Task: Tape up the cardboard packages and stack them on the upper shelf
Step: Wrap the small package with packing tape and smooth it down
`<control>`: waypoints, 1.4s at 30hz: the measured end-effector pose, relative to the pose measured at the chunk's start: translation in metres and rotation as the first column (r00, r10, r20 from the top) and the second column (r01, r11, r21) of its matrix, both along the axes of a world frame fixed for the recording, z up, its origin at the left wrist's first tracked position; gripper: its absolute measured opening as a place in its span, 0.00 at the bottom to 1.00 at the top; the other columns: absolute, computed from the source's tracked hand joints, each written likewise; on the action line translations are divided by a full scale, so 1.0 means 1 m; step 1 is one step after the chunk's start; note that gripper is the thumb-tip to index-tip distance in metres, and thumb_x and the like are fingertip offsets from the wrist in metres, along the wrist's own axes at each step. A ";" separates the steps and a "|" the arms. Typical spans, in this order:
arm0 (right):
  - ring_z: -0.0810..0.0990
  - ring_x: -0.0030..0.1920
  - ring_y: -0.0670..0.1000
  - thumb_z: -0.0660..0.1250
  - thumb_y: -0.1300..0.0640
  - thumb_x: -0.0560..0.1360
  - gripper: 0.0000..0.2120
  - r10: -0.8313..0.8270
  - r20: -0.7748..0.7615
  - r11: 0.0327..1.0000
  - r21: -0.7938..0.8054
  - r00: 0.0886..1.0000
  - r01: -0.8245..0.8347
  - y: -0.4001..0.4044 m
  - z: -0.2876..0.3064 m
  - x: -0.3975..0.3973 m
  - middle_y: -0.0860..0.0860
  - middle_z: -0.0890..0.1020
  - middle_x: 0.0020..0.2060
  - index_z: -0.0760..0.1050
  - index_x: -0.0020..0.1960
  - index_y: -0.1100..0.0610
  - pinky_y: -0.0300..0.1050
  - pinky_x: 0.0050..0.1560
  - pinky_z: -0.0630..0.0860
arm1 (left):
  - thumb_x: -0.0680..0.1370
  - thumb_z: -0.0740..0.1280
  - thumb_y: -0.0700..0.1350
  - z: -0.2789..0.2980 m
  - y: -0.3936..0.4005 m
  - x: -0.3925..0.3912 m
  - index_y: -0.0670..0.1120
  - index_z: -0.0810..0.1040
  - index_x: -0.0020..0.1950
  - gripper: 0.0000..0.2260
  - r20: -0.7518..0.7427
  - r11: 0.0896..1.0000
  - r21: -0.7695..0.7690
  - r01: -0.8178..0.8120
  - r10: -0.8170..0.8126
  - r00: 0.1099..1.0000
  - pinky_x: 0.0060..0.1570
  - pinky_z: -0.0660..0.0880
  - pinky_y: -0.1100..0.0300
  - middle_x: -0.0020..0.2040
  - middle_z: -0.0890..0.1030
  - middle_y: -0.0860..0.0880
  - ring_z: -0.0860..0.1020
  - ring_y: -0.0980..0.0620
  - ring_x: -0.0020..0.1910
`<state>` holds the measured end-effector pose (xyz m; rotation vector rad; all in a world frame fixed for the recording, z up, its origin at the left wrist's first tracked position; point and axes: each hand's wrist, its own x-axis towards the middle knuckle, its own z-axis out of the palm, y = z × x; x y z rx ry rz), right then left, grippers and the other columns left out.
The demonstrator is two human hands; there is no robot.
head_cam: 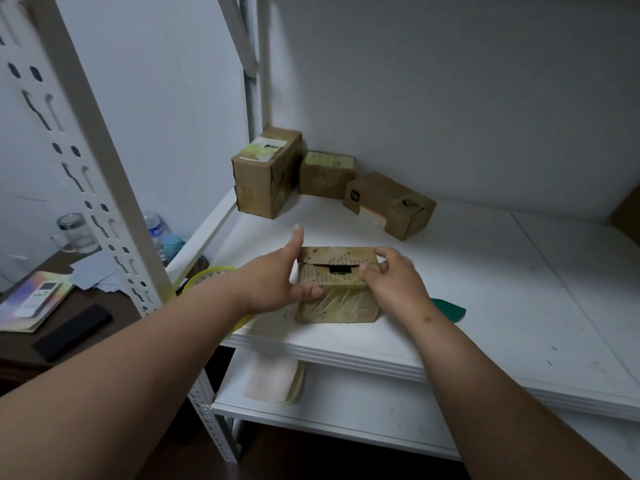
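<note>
- Left hand (277, 275), fingers straight, presses flat on the cardboard box's (334, 289) left side.
- Right hand (391, 277) curls its fingers (372, 270) over the torn top.
- Box sits on the white shelf (485, 289).

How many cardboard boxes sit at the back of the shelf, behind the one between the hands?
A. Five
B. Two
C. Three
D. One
C: three boxes stand at the back, a tall box, a middle box and a tilted box, behind the near box on the shelf.
</note>
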<state>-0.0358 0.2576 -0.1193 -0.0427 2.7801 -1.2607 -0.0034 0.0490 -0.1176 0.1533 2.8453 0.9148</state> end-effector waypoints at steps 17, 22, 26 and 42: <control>0.70 0.63 0.51 0.64 0.58 0.77 0.09 0.117 -0.381 0.993 0.072 0.917 -0.097 -0.074 0.023 0.028 0.44 0.75 0.54 0.79 0.55 0.50 0.46 0.61 0.67 | 0.79 0.60 0.36 -0.004 -0.066 0.042 0.45 0.64 0.77 0.26 -0.100 0.933 -0.106 -0.343 0.334 0.937 0.71 0.58 0.60 0.77 0.64 0.46 0.63 0.47 0.75; 0.75 0.49 0.51 0.64 0.61 0.76 0.09 0.250 -0.465 0.966 0.058 0.849 -0.253 -0.107 0.023 0.053 0.47 0.76 0.49 0.81 0.52 0.56 0.45 0.53 0.73 | 0.77 0.60 0.35 -0.015 -0.078 0.058 0.44 0.62 0.78 0.28 -0.075 0.919 -0.167 -0.357 0.349 0.934 0.72 0.60 0.55 0.77 0.64 0.44 0.64 0.43 0.74; 0.76 0.61 0.56 0.62 0.58 0.78 0.19 0.596 -0.148 0.781 0.336 0.789 -0.527 -0.131 0.007 0.071 0.51 0.73 0.65 0.74 0.68 0.51 0.47 0.62 0.73 | 0.78 0.60 0.36 -0.019 -0.077 0.064 0.43 0.61 0.78 0.27 -0.075 0.914 -0.115 -0.390 0.383 0.921 0.71 0.60 0.55 0.76 0.65 0.42 0.64 0.42 0.74; 0.76 0.38 0.51 0.69 0.51 0.77 0.11 0.449 -0.025 0.884 -0.132 0.893 -0.448 -0.126 -0.019 0.064 0.49 0.75 0.39 0.69 0.40 0.51 0.44 0.41 0.72 | 0.84 0.55 0.42 -0.036 -0.093 0.074 0.49 0.74 0.68 0.15 0.223 0.465 0.688 -0.557 0.595 0.772 0.68 0.69 0.50 0.64 0.79 0.49 0.77 0.51 0.61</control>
